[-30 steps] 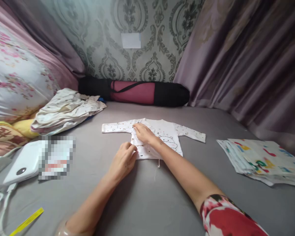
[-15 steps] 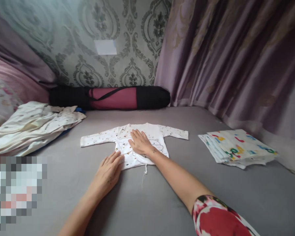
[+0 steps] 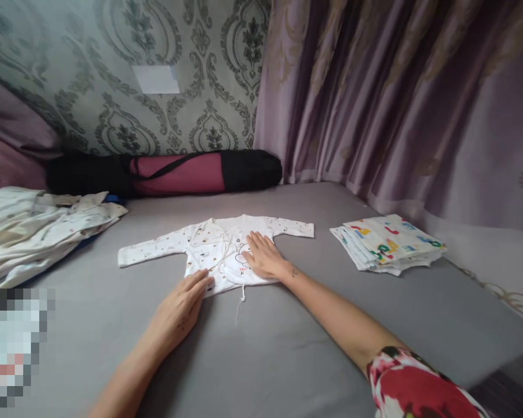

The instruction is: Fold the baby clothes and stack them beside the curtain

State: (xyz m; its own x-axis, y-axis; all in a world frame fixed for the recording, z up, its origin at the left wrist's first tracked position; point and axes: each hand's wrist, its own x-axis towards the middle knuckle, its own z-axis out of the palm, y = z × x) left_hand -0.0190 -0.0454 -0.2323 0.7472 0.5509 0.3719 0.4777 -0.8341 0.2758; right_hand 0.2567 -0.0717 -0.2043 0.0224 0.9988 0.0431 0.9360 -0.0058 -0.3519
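A small white baby shirt [image 3: 204,247] with a scattered print lies spread on the grey sheet [image 3: 261,360], both sleeves stretched out sideways. My right hand [image 3: 264,254] rests flat on the right side of its front, fingers extended, partly covering a line-drawn figure. At the shirt's lower left edge, my left hand [image 3: 187,299] lies with its fingertips on the fabric, fingers straight and close together. A thin white tie string [image 3: 243,297] hangs from the bottom hem onto the sheet.
A stack of folded cloths [image 3: 392,244] with colourful prints lies at the right. Rumpled light clothes [image 3: 39,226] are heaped at the left. A black and maroon roll bag [image 3: 178,173] lies along the wall, beside purple curtains [image 3: 375,98]. A blurred patch covers the lower left corner.
My right hand has slid rightward across the shirt's front, uncovering the middle with its ties. My left hand stays at the lower left edge. The whole view has shifted to the right.
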